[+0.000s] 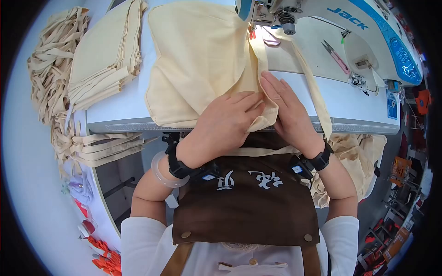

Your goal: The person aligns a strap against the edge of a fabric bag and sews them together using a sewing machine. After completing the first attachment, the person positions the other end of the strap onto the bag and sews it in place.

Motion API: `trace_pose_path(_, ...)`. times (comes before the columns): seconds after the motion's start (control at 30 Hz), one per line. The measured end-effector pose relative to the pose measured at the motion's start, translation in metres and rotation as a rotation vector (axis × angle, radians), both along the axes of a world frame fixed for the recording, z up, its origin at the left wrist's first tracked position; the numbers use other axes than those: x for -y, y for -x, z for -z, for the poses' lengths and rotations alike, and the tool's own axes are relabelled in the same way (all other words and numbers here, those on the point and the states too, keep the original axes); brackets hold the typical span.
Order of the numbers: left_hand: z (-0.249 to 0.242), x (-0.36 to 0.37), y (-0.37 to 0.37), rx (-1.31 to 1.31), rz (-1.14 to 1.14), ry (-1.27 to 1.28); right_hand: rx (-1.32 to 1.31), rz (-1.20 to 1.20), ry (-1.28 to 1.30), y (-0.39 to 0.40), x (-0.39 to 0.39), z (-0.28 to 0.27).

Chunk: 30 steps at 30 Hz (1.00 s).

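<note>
A cream cloth bag [198, 60] lies on the sewing table, its right edge running under the needle area of the sewing machine [317, 14]. My left hand [225, 122] is closed on the bag's near right part, fingers bent over a fold. Along that same edge, my right hand [290, 108] has its fingers close together and fairly straight against the cloth; its thumb is hidden, and the edge seems held under it. A cream strap [311, 80] trails from the machine past my right hand and over the table's front edge.
Stacked cream cloth pieces [103, 50] and a heap of straps [57, 60] are at the left. Thread snips [336, 57] lie right of the needle. More cream cloth [357, 161] is piled below the table's right side. A ruler strip [138, 126] lines the front edge.
</note>
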<state>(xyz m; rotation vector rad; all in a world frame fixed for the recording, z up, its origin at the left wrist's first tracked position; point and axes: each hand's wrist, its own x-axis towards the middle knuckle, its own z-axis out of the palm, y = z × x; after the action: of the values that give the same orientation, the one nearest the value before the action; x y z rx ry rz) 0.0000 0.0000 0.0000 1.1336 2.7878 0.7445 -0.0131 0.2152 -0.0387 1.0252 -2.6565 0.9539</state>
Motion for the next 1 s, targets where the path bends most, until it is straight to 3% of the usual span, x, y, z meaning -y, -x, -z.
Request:
trace_pose_path(0.57, -0.014, 0.008, 0.012, 0.128, 0.024, -0.162, -0.076, -0.101, -0.066, 0.007, -0.003, 0.000)
trace_pose_path(0.67, -0.041, 0.005, 0.017, 0.393, -0.082, -0.014, -0.103, -0.107, -0.052, 0.006, -0.005, 0.001)
trace_pose_path(0.77, -0.015, -0.002, 0.025, 0.111, -0.132, -0.151, -0.116, -0.104, -0.024, 0.005, -0.005, 0.003)
trace_pose_path(0.87, 0.004, -0.009, 0.041, -0.121, 0.043, -0.040, -0.154, -0.112, -0.064, 0.005, -0.006, 0.002)
trace_pose_path(1.0, 0.010, -0.008, 0.041, -0.078, 0.014, 0.059, -0.169, -0.128, -0.042, 0.006, -0.007, 0.006)
